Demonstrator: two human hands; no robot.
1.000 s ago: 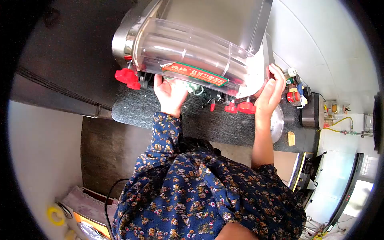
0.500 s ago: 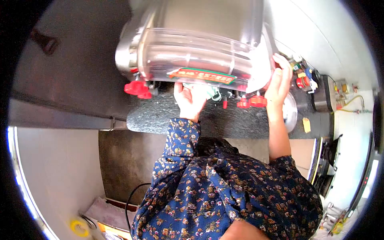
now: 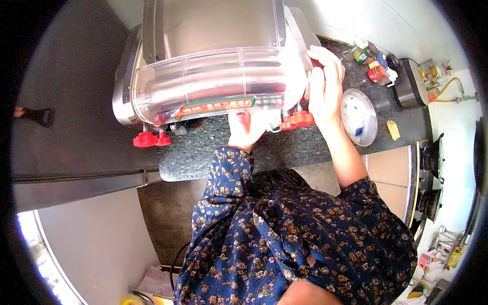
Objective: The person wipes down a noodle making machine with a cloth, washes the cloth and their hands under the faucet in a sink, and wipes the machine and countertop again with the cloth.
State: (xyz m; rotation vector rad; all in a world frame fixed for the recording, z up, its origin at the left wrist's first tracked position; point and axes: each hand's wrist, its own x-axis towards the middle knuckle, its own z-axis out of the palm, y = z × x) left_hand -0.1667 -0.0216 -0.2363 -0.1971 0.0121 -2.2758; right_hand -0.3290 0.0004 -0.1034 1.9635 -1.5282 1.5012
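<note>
A steel noodle machine (image 3: 218,30) with a clear plastic front cover (image 3: 213,76) and a red label stands on the dark speckled counter. My left hand (image 3: 245,129) reaches under the cover's lower edge, palm up, with a pale green cloth (image 3: 272,121) in it; its fingertips are hidden by the machine. On the machine's right end lies my right hand (image 3: 325,86), its fingers stretched along the side panel and gripping nothing. A red knob (image 3: 297,120) sits just below and left of that hand. Another red knob (image 3: 146,139) is at the machine's left end.
Right of the machine, the counter (image 3: 198,157) holds a clear round lid (image 3: 359,117), a yellow sponge (image 3: 393,130), several jars (image 3: 375,74) and a dark box-shaped appliance (image 3: 409,84). A large dark panel (image 3: 76,122) rises on the left.
The machine now appears further left in view, and more of the right-hand counter shows. Less of the green cloth is visible by my left hand. My right hand remains against the machine's side.
</note>
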